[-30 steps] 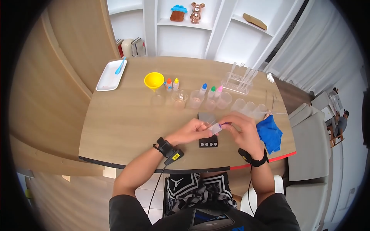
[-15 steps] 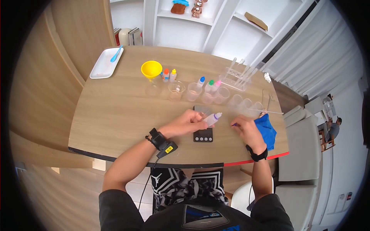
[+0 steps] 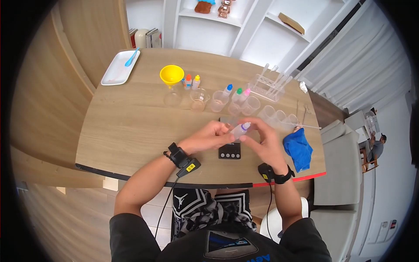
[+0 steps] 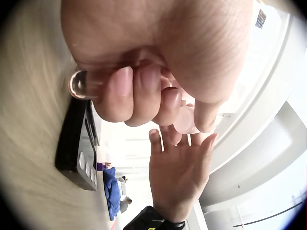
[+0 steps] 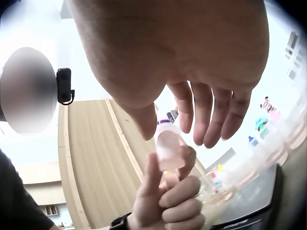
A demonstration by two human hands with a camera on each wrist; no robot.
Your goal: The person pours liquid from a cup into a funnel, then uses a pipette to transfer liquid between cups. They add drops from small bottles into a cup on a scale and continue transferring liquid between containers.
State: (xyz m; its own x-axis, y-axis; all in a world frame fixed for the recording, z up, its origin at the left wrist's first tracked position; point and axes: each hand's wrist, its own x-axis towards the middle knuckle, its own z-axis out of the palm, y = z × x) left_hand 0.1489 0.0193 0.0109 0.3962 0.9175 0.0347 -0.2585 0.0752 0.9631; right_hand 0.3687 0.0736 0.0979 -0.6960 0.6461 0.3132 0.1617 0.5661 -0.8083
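In the head view my left hand [image 3: 208,137] pinches an uncapped dropper bottle [image 3: 238,132] with a purple ring, its nozzle tilted up to the right. The left wrist view also shows a clear glass test tube [image 4: 79,85] gripped under the curled fingers of that hand. Beside the bottle is my right hand [image 3: 264,142], its fingers extended and its thumb close to the bottle's neck in the right wrist view. Below both hands lies a black digital scale [image 3: 229,151]. A small purple cap [image 4: 100,166] shows past the scale in the left wrist view.
Clear plastic cups [image 3: 219,101] stand in a row, with dropper bottles behind. A yellow funnel [image 3: 172,75], a test tube rack [image 3: 267,91] and a white tray [image 3: 109,75] are farther back. A blue cloth [image 3: 298,149] lies at the right. Another person [image 3: 377,147] sits far right.
My right hand has pulled the purple cap off the bottle, moved right with it and let it go. It is now back beside the bottle. The left hand keeps hold of the bottle.
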